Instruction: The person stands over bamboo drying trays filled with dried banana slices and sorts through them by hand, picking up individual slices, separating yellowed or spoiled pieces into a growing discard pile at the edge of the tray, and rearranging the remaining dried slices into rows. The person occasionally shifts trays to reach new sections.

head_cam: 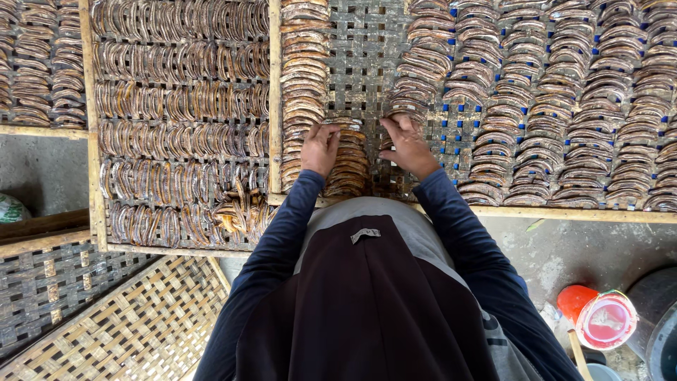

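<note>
Both hands, the left hand and right hand, press curled fingers on the brown dried strips lined up on the woven tray, and a hard push could knock the neat rows crooked.

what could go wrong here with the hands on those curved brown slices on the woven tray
1. The left hand presses on a tightly overlapped row of slices; a nudge might knock the row askew.
2. The right hand works at the edge of the bare woven tray, beside another row it might disturb.
3. The loose pile on the left tray looks likely to slide.
</note>
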`<state>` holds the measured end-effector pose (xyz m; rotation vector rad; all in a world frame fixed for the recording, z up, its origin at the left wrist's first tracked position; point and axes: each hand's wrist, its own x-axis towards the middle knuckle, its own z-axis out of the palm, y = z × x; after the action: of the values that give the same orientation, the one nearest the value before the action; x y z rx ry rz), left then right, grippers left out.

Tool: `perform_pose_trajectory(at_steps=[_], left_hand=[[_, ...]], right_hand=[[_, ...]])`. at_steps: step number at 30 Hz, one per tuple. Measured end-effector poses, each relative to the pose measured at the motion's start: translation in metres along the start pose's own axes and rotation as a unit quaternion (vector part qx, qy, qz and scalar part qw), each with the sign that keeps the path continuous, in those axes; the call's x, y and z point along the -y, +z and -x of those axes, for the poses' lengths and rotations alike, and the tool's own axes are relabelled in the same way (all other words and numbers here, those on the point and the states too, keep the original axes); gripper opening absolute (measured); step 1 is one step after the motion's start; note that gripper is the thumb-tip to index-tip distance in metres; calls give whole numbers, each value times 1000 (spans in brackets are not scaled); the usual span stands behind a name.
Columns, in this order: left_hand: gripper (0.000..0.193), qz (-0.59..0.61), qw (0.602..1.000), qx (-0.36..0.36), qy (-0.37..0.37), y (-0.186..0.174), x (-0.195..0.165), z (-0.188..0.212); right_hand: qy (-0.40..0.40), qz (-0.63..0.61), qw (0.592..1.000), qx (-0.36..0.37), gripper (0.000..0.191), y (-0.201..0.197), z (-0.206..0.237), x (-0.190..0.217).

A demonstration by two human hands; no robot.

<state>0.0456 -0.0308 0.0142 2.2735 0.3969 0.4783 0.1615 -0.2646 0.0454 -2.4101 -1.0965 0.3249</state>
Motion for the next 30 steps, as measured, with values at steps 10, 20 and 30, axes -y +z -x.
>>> perform_pose_trajectory(at_steps=[10, 20, 30], left_hand=[[12, 17, 999, 26, 38, 3, 0, 14], [12, 27, 998, 52, 38, 11, -6, 17], [16, 87, 990, 103, -31, 23, -1, 20]], right_hand=[[54, -1, 998, 26, 34, 17, 1, -14], [17, 109, 993, 51, 17, 16, 1, -1], [-21, 134, 990, 40, 13, -16, 1, -9]])
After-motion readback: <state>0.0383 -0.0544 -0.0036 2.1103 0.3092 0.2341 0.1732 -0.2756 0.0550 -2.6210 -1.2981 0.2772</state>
